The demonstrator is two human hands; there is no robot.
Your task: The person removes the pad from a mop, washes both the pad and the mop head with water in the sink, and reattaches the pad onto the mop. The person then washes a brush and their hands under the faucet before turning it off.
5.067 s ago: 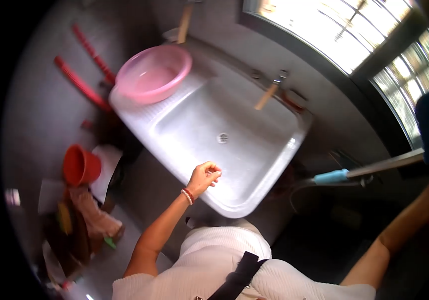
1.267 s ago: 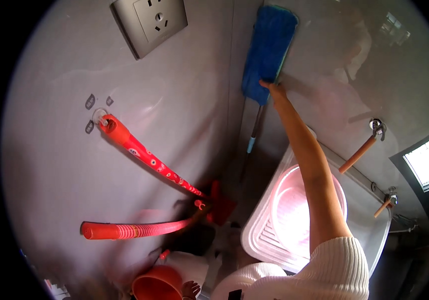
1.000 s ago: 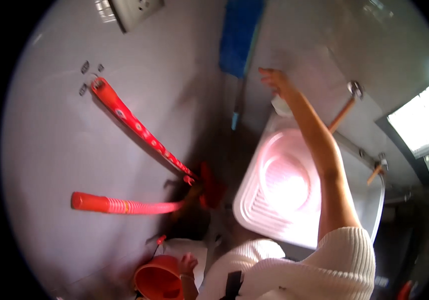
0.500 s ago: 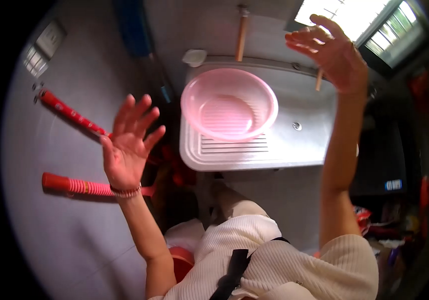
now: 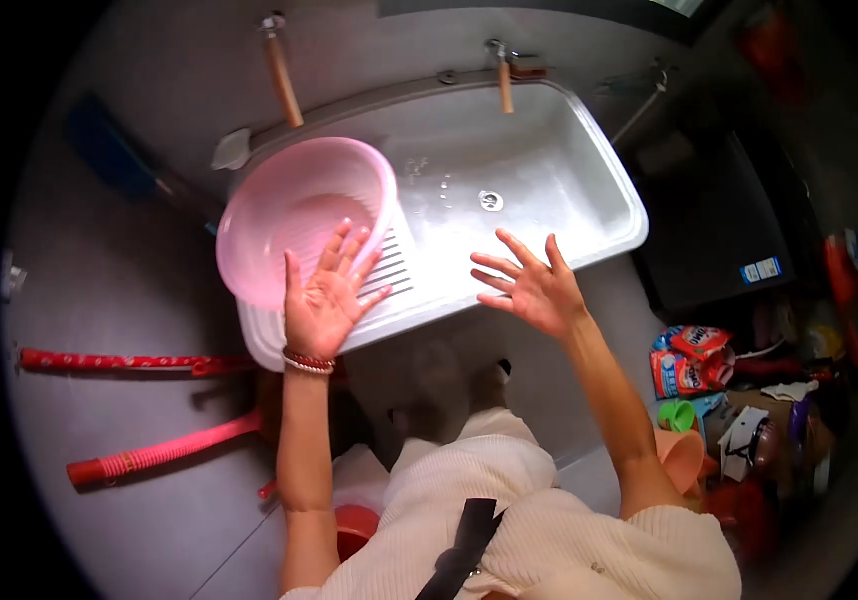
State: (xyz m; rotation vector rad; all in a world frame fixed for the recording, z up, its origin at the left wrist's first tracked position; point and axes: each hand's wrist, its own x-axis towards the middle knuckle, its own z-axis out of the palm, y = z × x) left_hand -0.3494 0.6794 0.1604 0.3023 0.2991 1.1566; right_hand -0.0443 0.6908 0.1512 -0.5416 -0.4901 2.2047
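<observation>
A pink basin (image 5: 241, 235) stands on the ribbed left side of a light grey sink (image 5: 569, 170). My left hand (image 5: 324, 305) is held palm up over the sink's front edge, fingers spread, overlapping the basin's near side in the view. Whether it touches the basin I cannot tell. A beaded bracelet (image 5: 309, 362) circles that wrist. Further right, my right hand (image 5: 541, 290) hovers by the front rim with its fingers apart and nothing in it. The drain (image 5: 491, 202) shows beyond that hand, and some drops lie on the sink floor.
Two wood-coloured rods (image 5: 284, 82) hang above the sink's back. At left are a red patterned handle (image 5: 129, 361) and a pink ribbed handle (image 5: 184, 448). On the right stand a black box (image 5: 704, 220), detergent packets (image 5: 689, 360), a green cup (image 5: 676, 415) and an orange container (image 5: 681, 460).
The view has swung to the right. My right hand has dropped from near the window to the sink's front edge, and my left now overlaps the basin in the view. Both stay open.
</observation>
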